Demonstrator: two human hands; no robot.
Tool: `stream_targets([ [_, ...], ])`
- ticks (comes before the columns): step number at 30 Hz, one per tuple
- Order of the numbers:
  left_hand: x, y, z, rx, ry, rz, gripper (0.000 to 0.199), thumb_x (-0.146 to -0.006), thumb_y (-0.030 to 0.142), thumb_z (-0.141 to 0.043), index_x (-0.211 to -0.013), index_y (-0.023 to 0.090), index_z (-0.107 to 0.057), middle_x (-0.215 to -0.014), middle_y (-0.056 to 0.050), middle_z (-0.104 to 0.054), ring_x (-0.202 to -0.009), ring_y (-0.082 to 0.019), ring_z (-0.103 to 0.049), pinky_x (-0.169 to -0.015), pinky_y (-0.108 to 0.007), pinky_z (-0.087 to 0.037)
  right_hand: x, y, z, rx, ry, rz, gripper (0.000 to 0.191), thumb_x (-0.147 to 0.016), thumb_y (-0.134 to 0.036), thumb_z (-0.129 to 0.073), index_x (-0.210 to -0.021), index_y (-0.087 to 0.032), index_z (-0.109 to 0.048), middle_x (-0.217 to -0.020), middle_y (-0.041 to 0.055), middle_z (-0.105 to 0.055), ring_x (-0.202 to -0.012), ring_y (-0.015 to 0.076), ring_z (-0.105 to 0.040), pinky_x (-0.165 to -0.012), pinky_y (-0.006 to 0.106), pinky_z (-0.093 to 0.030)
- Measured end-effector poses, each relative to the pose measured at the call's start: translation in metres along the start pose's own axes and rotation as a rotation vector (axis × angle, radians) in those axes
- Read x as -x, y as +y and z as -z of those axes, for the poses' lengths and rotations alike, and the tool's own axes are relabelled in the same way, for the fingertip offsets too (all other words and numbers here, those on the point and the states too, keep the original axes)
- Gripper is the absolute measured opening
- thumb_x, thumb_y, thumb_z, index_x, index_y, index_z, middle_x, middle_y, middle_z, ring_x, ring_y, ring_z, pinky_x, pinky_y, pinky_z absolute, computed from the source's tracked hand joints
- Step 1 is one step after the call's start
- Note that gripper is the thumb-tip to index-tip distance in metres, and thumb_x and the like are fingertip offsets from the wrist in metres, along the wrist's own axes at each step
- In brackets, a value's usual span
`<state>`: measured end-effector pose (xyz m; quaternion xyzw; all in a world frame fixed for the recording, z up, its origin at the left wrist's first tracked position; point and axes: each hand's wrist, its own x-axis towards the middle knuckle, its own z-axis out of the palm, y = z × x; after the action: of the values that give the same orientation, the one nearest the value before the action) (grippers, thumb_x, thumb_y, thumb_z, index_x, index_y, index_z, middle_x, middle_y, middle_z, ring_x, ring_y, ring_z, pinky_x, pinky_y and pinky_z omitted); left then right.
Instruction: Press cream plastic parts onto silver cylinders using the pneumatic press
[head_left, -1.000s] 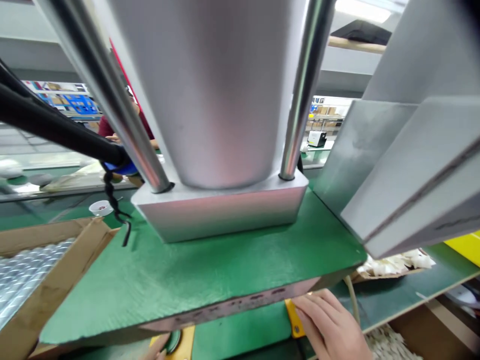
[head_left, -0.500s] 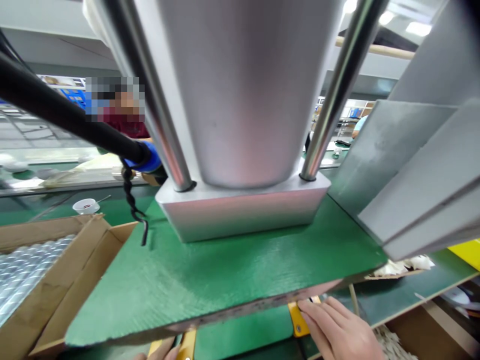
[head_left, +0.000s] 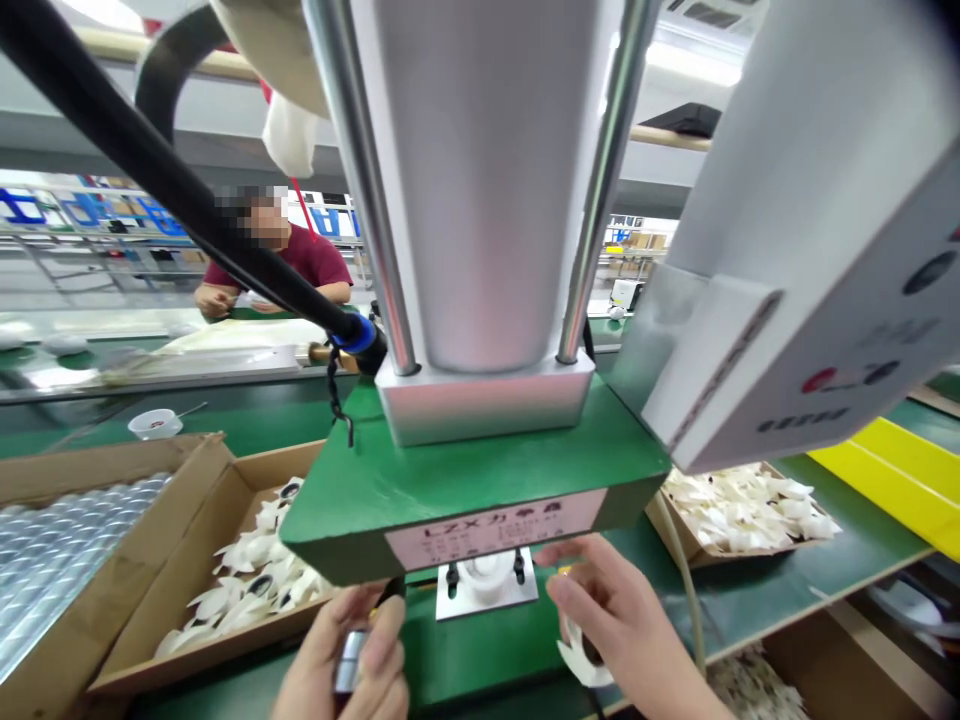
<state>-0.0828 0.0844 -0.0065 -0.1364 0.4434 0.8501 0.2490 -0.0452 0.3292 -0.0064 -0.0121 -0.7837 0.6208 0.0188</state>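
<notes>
A green press with a silver cylinder stands in front of me. Below its head, a metal plate carries a white round fixture. My left hand, left of the plate, is closed around a shiny metal cylinder. To the right of the plate, my right hand has its fingers bent and holds a white bladed part, which hangs below the fingers. Parts of two yellow pieces are hidden behind the hands.
A box of metal tubes lies at the left, beside a box of white bladed parts. Another box of white parts sits at right, near a yellow bin. A person sits across the bench. A control box overhangs the right.
The view has drawn back and risen, showing the plate and fixture. My hands have come away from the yellow pieces; a metal cylinder now shows in the left and a white bladed part at the right.
</notes>
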Motion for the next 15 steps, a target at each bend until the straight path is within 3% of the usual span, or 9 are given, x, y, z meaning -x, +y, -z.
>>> stream_targets([
  [3,-0.010,-0.011,-0.017,-0.068,0.112,-0.162,0.039,-0.072,0.050,-0.062,-0.053,0.020,-0.044,-0.036,0.009,-0.025,-0.028,-0.003,-0.016,-0.030,-0.016,-0.015,-0.022,-0.035,-0.014,-0.111,-0.095,0.007,0.030,-0.085,-0.043,-0.056,-0.101,-0.017,-0.056,-0.053,-0.0068,-0.042,-0.045,0.0049,-0.036,-0.043,0.015,-0.031],
  [6,-0.016,-0.022,-0.020,-0.241,0.250,-0.369,0.023,-0.076,0.042,-0.060,-0.075,0.021,-0.052,-0.049,0.007,-0.046,-0.035,-0.004,-0.031,-0.036,-0.015,-0.021,-0.037,-0.061,-0.025,-0.032,-0.132,0.179,0.021,-0.084,-0.038,-0.058,-0.090,-0.018,-0.059,-0.066,-0.0025,-0.051,-0.062,0.0077,-0.047,-0.056,0.016,-0.039],
  [9,-0.016,-0.028,-0.018,-0.364,0.271,-0.426,0.027,-0.076,0.041,-0.058,-0.095,0.023,-0.053,-0.067,0.005,-0.058,-0.040,-0.006,-0.037,-0.039,-0.017,-0.024,-0.041,-0.066,-0.033,0.079,-0.120,0.280,0.023,-0.088,-0.038,-0.052,-0.079,-0.017,-0.057,-0.077,0.0005,-0.056,-0.078,0.0103,-0.051,-0.072,0.019,-0.043],
  [11,-0.011,-0.030,-0.018,-0.413,0.270,-0.437,0.030,-0.077,0.043,-0.059,-0.098,0.022,-0.052,-0.065,0.006,-0.056,-0.044,-0.007,-0.037,-0.041,-0.017,-0.027,-0.038,-0.060,-0.037,0.069,-0.158,0.165,0.027,-0.088,-0.040,-0.051,-0.075,-0.017,-0.053,-0.067,-0.0018,-0.050,-0.066,0.0081,-0.047,-0.062,0.018,-0.041],
  [15,-0.002,-0.028,-0.021,-0.606,0.230,-0.469,0.032,-0.083,0.048,-0.053,-0.100,0.022,-0.051,-0.049,0.009,-0.042,-0.048,-0.011,-0.035,-0.047,-0.020,-0.028,-0.030,-0.049,-0.043,-0.127,-0.435,-0.028,0.022,-0.082,-0.037,-0.059,-0.075,-0.018,-0.051,-0.057,-0.0066,-0.037,-0.049,0.0040,-0.034,-0.044,0.014,-0.028],
])
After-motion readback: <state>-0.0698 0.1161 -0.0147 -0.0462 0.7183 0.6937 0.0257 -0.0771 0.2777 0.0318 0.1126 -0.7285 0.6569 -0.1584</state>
